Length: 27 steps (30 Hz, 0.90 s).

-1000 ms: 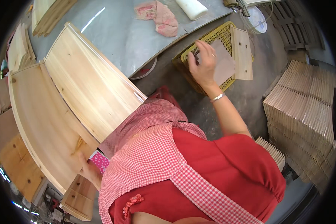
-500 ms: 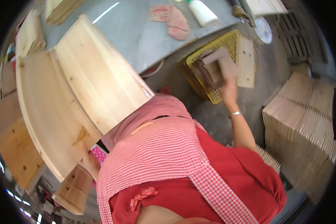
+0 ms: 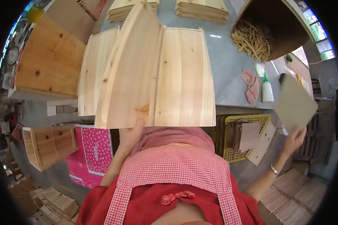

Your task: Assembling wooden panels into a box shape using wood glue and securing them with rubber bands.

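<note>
Tbl (image 3: 227, 90) — sheet (image 3: 296, 103) in R hand (image 3: 294, 141)

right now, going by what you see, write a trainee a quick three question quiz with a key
1. What does the left hand hold, and what does the right hand hold?
2. What colour is the nozzle of the white squeeze bottle: A red, B green or C blue?
3. True or false: the pink cloth lies left of that bottle.

Key: 1. left: the middle wooden panel, by its lower edge; right: a square beige board; 2. B; 3. true.
</note>
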### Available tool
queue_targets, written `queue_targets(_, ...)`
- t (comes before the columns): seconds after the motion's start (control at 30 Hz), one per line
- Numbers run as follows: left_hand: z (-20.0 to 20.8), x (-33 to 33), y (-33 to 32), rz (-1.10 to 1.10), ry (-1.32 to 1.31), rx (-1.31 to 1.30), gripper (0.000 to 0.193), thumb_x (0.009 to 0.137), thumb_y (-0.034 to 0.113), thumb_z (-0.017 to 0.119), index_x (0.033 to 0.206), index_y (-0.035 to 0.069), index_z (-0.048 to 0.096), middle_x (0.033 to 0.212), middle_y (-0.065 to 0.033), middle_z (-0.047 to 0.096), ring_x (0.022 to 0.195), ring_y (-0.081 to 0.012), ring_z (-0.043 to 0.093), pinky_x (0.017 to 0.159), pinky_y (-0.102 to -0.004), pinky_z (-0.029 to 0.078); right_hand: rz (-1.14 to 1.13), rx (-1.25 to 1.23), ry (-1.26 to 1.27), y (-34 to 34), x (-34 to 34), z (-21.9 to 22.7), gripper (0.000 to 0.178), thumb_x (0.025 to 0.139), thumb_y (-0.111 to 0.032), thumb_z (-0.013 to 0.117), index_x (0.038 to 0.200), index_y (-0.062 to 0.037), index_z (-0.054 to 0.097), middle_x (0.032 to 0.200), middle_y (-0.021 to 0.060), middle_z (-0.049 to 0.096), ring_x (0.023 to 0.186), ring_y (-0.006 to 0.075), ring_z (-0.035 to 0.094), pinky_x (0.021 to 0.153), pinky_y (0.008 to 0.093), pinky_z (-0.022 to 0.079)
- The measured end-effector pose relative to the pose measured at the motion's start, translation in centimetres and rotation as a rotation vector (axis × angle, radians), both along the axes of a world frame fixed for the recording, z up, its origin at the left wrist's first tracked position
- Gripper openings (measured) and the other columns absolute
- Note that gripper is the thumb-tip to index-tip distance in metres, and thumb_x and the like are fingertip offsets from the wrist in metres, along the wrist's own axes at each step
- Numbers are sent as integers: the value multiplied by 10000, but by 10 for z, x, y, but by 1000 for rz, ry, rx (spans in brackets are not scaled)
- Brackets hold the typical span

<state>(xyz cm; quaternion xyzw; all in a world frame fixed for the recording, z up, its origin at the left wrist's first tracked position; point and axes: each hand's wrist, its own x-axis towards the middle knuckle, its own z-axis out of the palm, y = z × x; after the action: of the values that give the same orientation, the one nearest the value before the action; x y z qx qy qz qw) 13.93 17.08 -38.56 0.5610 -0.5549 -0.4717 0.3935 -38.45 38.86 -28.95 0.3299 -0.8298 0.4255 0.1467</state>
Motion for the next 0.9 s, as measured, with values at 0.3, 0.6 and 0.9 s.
queue_targets(0.3,5,1,-7,-85,-19,-110,344,866,110,665,1168,-39,594,1083,-143,661,961,-230,648,833,-345,511,786,147,269,-353,116,16,154,940,-62,511,1051,-1,600,991,240,647,956,406,622,827,433,491)
queue_targets(0.6,4,-1,-5,-44,53,23,415,862,50,686,1233,-74,550,1178,-129,609,1070,-209,588,914,-328,484,923,197,481,-449,116,-20,133,923,-31,505,1029,12,571,939,236,631,924,423,605,811,469,481)
queue_targets(0.9,2,-6,-2,-11,15,-64,343,870,88,698,1172,-47,608,1084,-133,668,990,-217,643,839,-336,524,991,226,439,-457,116,-26,77,896,-55,499,894,9,541,901,238,639,918,432,601,780,523,468)
